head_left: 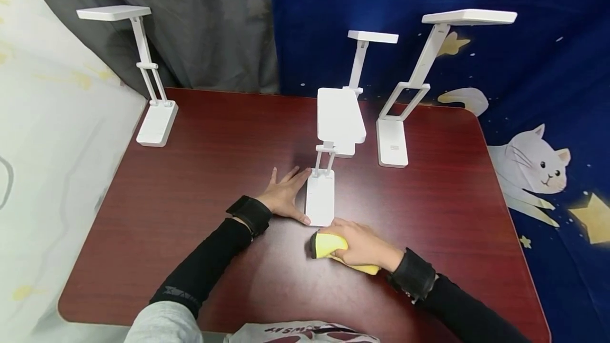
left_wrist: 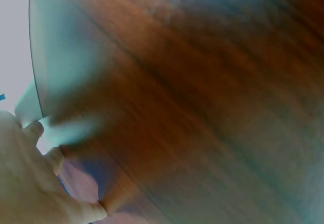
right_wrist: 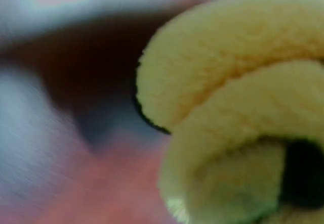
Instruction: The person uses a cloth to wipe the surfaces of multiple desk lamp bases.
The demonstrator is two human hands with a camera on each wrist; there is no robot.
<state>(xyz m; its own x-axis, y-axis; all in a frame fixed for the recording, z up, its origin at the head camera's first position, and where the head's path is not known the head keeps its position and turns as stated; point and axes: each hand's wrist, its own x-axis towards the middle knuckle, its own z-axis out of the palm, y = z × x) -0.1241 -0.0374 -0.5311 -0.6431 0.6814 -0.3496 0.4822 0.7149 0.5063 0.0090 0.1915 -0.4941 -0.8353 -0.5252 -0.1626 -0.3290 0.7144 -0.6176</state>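
Observation:
A white folding desk lamp stands in the middle of the table, its base (head_left: 320,197) nearest to me and its flat head (head_left: 339,115) raised over the base. My left hand (head_left: 284,198) lies beside that base with fingers spread, the thumb at the front left corner and a fingertip at the upper left edge. In the left wrist view, the fingers (left_wrist: 53,161) reach across the wood. My right hand (head_left: 357,242) grips a folded yellow cloth (head_left: 329,245) just in front of the lamp. Close up, the cloth (right_wrist: 238,107) looks fluffy, rolled in layers, with a dark edge.
Another white lamp (head_left: 158,123) stands at the table's back left. Two more stand at the back right, one with its base (head_left: 392,144) in plain view, the other (head_left: 359,62) partly behind the middle lamp. A blue curtain (head_left: 524,78) and grey curtain (head_left: 200,30) hang behind the reddish table (head_left: 214,136).

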